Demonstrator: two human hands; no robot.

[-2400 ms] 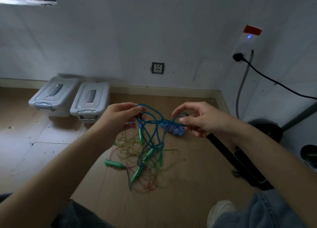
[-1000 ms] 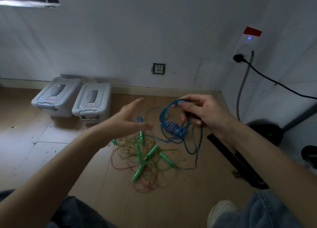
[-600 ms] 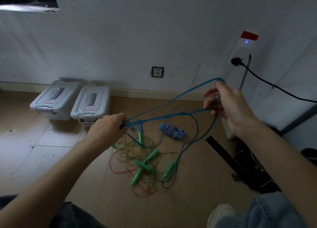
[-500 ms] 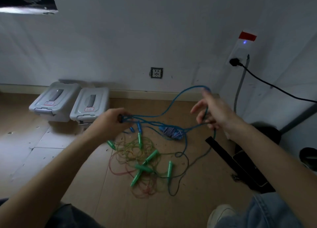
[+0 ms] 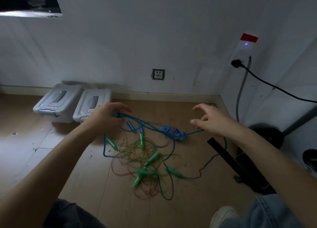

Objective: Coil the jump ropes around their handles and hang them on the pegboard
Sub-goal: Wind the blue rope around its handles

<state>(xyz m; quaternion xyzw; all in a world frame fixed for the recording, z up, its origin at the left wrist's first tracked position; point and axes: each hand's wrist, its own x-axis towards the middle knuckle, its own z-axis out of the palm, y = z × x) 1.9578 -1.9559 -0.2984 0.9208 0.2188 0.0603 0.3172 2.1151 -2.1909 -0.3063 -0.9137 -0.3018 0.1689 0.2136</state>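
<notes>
My left hand (image 5: 106, 115) grips a blue jump rope (image 5: 151, 124) just above the wooden floor. Its two blue handles (image 5: 131, 126) dangle below that hand. The rope runs right over a blue-and-white wound bundle (image 5: 173, 132) and rises to the underside of my right hand (image 5: 211, 119), whose lower fingers curl over it. That hand's thumb and forefinger are spread apart. A tangle of thin green, yellow and red ropes (image 5: 137, 154) with several green handles (image 5: 144, 172) lies on the floor below. No pegboard is in view.
Two grey lidded boxes (image 5: 58, 102) (image 5: 92, 104) stand against the back wall under a wall socket (image 5: 158, 74). A power strip (image 5: 243, 52) with a black cable hangs on the right wall. A black strap (image 5: 240, 166) lies at the right, with my shoe (image 5: 223, 215) nearby.
My left hand took hold of the blue rope near its handles. My right hand pulled the rope up and right, then came down low, and the rope went slack across the floor.
</notes>
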